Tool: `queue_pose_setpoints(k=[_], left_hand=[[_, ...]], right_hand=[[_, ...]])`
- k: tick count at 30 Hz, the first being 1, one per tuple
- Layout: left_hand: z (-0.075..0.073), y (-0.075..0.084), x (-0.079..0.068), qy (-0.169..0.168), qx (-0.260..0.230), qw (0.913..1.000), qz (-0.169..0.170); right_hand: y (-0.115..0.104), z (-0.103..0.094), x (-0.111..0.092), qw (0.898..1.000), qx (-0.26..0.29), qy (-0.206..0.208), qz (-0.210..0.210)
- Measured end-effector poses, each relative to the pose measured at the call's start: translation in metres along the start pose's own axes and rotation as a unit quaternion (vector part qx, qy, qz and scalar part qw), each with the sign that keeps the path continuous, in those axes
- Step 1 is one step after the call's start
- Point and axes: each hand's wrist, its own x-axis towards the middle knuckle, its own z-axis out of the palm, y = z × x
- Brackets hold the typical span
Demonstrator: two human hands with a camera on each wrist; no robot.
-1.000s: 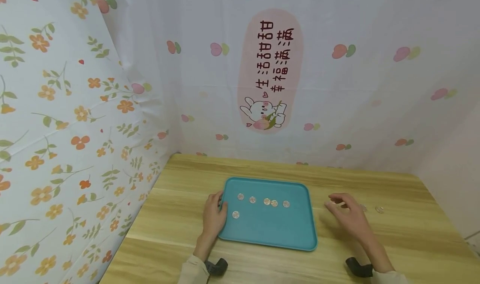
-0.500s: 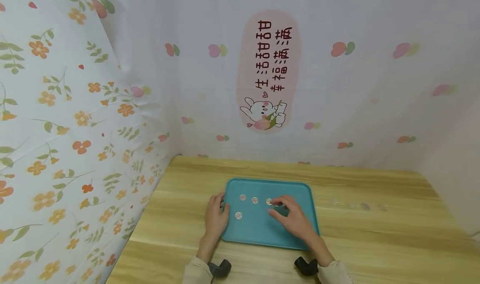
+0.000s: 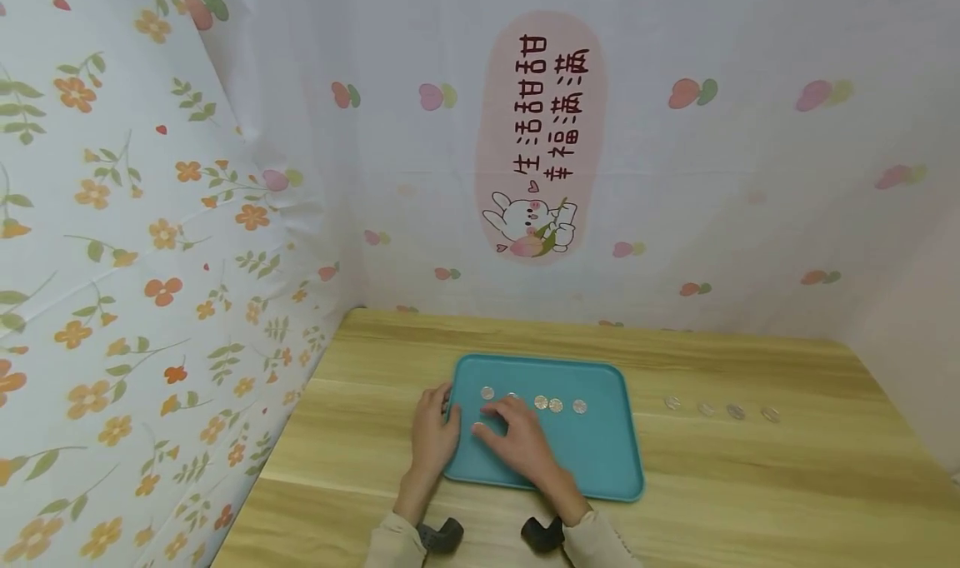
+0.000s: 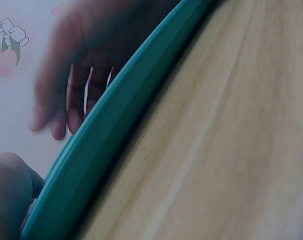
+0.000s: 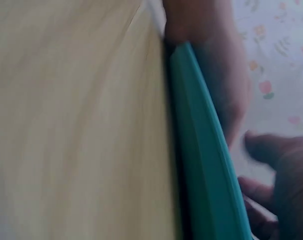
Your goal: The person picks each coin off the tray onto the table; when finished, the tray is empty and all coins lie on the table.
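Observation:
My left hand [image 3: 435, 430] grips the left rim of a teal tray [image 3: 570, 460], its thumb at the rim and its fingers along the outer side. Over the tray's left part is my right hand [image 3: 519, 443], thumb and forefinger apart with nothing between them. A back row of silvery coins [image 3: 579, 406] lies in the tray; one coin [image 3: 512, 396] is partly covered by the right fingers. A lower coin at the left is mostly hidden behind the right thumb. In the right wrist view the right hand [image 5: 291, 175] is beside the tray wall [image 5: 204, 150].
Several more coins [image 3: 735, 411] lie in a row on the wood-grain table [image 3: 750, 476], right of the tray. A white printed cloth [image 3: 645, 185] hangs behind the table, and a flowered cloth [image 3: 150, 285] hangs along the left side.
My right hand has moved left from beside the table coins, across the tray, to its left part. The row of coins on the table is uncovered. My left hand stays on the rim.

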Motion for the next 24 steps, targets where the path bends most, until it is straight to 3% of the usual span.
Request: queue_pose_setpoints(k=[10, 16, 24], left_hand=[[0.0, 0.0013, -0.0006, 0.001, -0.002, 1.0, 0.004], [0.0004, 0.0007, 0.0005, -0.003, 0.007, 0.9999, 0.011], [0.0015, 0.0006, -0.0011, -0.003, 0.004, 1.0, 0.003]], right_hand=[[0.0112, 0.0103, -0.0056, 0.991, -0.101, 0.024, -0.087], [0.0106, 0.0096, -0.006, 0.991, -0.11, 0.01, -0.074], [0.011, 0.0086, -0.0051, 0.995, -0.077, -0.017, -0.053]])
